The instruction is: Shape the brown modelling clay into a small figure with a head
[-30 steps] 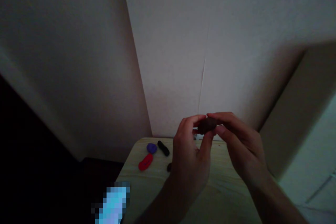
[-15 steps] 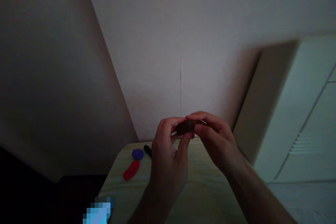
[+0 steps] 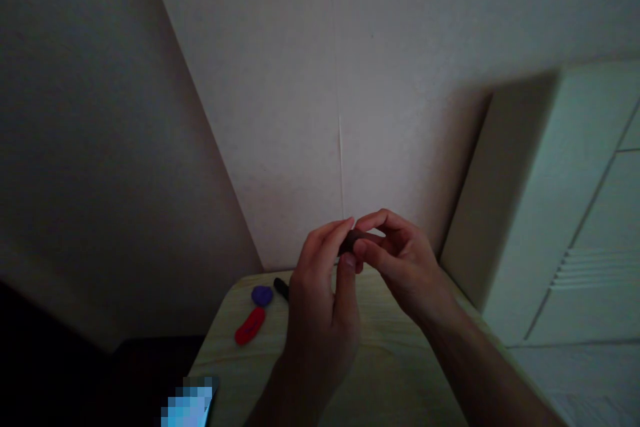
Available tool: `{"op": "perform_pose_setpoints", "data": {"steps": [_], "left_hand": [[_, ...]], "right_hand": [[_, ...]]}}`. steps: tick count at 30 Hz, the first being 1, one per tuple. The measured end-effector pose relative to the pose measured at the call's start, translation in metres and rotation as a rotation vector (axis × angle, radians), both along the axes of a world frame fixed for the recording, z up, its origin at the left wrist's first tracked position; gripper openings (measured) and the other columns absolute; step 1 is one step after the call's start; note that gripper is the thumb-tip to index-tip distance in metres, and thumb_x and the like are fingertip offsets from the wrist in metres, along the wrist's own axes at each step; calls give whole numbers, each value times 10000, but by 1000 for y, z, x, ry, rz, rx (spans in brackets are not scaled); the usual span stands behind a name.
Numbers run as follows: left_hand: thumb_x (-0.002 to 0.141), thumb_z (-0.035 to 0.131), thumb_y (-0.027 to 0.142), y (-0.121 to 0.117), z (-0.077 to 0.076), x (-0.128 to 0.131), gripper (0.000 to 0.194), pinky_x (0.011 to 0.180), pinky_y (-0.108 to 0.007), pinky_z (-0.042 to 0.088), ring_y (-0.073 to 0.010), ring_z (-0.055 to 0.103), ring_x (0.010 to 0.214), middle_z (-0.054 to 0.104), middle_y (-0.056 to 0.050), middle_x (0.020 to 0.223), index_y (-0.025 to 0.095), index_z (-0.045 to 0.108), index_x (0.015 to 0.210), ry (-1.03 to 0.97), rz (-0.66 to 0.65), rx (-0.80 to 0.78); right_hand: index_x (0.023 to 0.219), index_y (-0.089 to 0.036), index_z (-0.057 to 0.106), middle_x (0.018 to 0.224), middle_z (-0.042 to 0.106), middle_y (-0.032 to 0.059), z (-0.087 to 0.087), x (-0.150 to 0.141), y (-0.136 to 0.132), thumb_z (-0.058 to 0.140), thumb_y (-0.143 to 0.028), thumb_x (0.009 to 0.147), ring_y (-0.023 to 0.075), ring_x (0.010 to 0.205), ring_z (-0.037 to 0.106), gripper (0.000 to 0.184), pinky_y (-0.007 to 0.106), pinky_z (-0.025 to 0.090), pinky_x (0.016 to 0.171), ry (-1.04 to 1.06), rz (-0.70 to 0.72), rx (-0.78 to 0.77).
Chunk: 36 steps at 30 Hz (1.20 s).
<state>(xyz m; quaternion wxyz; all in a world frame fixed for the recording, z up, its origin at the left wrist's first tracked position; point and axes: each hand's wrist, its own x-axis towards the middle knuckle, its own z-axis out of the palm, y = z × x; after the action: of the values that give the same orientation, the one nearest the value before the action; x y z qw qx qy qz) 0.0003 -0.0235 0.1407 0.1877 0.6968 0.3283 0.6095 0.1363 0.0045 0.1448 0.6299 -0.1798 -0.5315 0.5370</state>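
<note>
My left hand (image 3: 320, 307) and my right hand (image 3: 400, 267) meet in the air above a small wooden table (image 3: 400, 373). Both pinch a small dark brown lump (image 3: 353, 240) between their fingertips; most of it is hidden by the fingers. On the table to the left lie a purple lump (image 3: 261, 295), a red flattened piece (image 3: 250, 327) and a black roll (image 3: 281, 288), partly behind my left hand.
The table stands in a dim corner against a pale wall. A white cabinet (image 3: 565, 213) rises at the right. A lit, blurred screen (image 3: 189, 405) lies at the table's near left edge. Darkness fills the lower left.
The view has swung right and settled. My fingers have closed tighter over the brown lump, which shows less than before. The pieces on the table have not moved.
</note>
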Motion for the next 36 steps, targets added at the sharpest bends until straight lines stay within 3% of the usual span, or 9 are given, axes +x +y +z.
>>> {"op": "perform_pose_setpoints", "data": {"steps": [7,12,22,32,36], "left_hand": [[1078,476,270,-3,3,0,326,885,-289,580,-221,619,1252,646,-89,1297,214,694,1314,-80,-23,-54],[1083,482,282,-1,3,1,320,904,-281,564,-202,630,1209,641,-93,1256,196,699,1302,-81,-11,-21],[1085,463,283,-5,3,1,298,969,-341,542,-227,627,1202,659,-78,1245,240,710,1246,-118,-13,-5],[1074,434,219,-6,6,3,305,977,-342,533,-217,603,1214,635,-63,1245,254,709,1201,-135,-53,-33],[1070,417,218,-6,4,2,325,1010,-391,515,-241,585,1232,617,-87,1286,230,697,1235,-105,-36,-53]], "right_hand": [[934,-209,739,737,761,-12,-5,-6,0,829,-217,860,115,650,693,117,229,581,625,30,43,35],[863,-201,753,755,766,-5,-5,-7,0,812,-246,880,121,638,709,77,240,602,617,30,-18,36],[884,-211,762,754,770,-11,-6,-4,0,842,-229,869,117,669,727,83,231,603,659,4,93,59],[806,-217,726,743,743,-19,-6,-4,-4,815,-218,884,114,683,710,119,216,588,665,-81,-8,84],[774,-216,737,698,732,-7,-2,-7,-7,804,-193,870,133,631,702,119,229,598,604,-147,-149,117]]}}
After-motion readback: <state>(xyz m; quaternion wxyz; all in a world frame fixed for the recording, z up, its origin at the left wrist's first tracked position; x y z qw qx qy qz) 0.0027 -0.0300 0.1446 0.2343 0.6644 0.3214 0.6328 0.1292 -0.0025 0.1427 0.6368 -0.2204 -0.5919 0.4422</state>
